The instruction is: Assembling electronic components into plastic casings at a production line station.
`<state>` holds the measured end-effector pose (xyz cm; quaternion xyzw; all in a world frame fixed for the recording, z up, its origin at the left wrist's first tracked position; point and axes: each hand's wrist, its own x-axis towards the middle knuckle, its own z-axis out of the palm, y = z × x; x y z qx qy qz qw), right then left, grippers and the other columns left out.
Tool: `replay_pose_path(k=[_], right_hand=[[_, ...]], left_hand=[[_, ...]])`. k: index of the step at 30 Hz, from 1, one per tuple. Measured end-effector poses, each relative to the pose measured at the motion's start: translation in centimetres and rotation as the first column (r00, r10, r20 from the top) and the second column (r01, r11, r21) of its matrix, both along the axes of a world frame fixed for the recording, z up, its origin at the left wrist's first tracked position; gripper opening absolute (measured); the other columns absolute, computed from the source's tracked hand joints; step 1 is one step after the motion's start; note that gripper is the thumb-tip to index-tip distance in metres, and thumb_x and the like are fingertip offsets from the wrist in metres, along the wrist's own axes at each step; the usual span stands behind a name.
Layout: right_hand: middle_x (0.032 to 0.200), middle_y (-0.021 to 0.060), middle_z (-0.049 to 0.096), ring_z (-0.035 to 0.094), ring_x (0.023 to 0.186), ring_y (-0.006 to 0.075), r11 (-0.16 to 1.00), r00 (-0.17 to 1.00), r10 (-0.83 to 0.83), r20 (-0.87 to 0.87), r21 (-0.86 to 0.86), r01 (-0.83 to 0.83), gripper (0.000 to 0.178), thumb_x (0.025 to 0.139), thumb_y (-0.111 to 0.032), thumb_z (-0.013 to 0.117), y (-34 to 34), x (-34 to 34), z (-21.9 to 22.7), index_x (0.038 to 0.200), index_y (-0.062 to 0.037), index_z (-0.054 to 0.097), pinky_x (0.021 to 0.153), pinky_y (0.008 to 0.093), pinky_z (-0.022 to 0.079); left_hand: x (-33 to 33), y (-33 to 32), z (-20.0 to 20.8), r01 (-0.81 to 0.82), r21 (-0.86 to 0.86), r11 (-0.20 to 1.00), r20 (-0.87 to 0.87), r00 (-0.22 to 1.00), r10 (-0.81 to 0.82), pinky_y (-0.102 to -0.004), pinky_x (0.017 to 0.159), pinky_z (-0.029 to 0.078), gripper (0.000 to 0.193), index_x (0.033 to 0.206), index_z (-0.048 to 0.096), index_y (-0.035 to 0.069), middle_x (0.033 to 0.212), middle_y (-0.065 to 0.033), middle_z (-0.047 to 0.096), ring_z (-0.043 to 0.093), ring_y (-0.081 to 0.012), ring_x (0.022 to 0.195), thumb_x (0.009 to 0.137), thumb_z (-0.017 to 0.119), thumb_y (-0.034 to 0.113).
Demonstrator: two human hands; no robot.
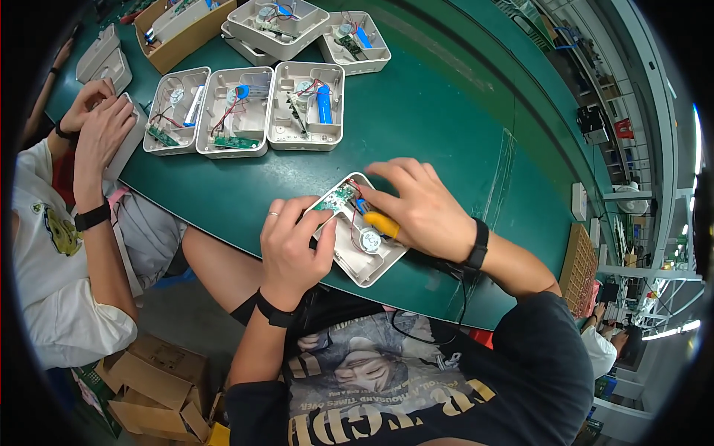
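Observation:
In front of me a white plastic housing (352, 264) lies tilted at the table's edge. Inside it are a green circuit board (336, 197), a round metal speaker-like disc (370, 239), thin red wires and a partly covered blue part (362, 206). My left hand (292, 241) grips the housing's left side, with fingertips on the circuit board. Over the housing's right side, my right hand (424, 208) is closed around a yellow-handled tool (381, 224). That hand hides the tool's working end, and its fingers are slightly blurred.
Several similar open housings (306, 141) with boards, wires and blue cells stand on the green table (439, 111). Behind them is a cardboard box (178, 53). At left, a co-worker's hands (104, 123) hold another housing. A black cable (424, 340) loops near my lap.

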<state>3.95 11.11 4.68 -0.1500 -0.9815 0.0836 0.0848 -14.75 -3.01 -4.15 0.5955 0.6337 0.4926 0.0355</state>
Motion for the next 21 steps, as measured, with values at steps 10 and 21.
replay_pose_path(k=[10, 21], right_hand=[[0.112, 0.0112, 0.069, 0.066, 0.095, 0.0302, 0.994, 0.996, -0.087, 0.002, -0.066, 0.087, 0.038, 0.081, -0.011, 0.083, -0.5, -1.4, 0.1, 0.118, -0.0045, 0.077, 0.083, 0.0403, 0.056], [0.117, 0.013, 0.071, 0.067, 0.106, 0.034, 0.962, 0.999, 0.025, 0.023, -0.274, -0.018, 0.035, 0.085, -0.004, 0.078, 1.0, -1.1, 1.5, 0.119, -0.0029, 0.076, 0.091, 0.0411, 0.057]], left_hand=[[-0.1, 0.3, -0.1, -0.017, -0.012, 1.0, -0.003, 1.0, 0.017, -0.0423, 0.075, 0.053, 0.01, 0.093, 0.076, 0.003, 0.104, -0.0115, 0.071, 0.063, -0.0326, 0.087, 0.084, 0.078, 0.006], [-0.1, 0.4, -0.2, -0.033, 0.013, 0.999, 0.003, 0.999, 0.033, -0.0417, 0.074, 0.052, 0.009, 0.093, 0.076, 0.004, 0.103, -0.011, 0.071, 0.063, -0.0313, 0.086, 0.084, 0.079, 0.006]])
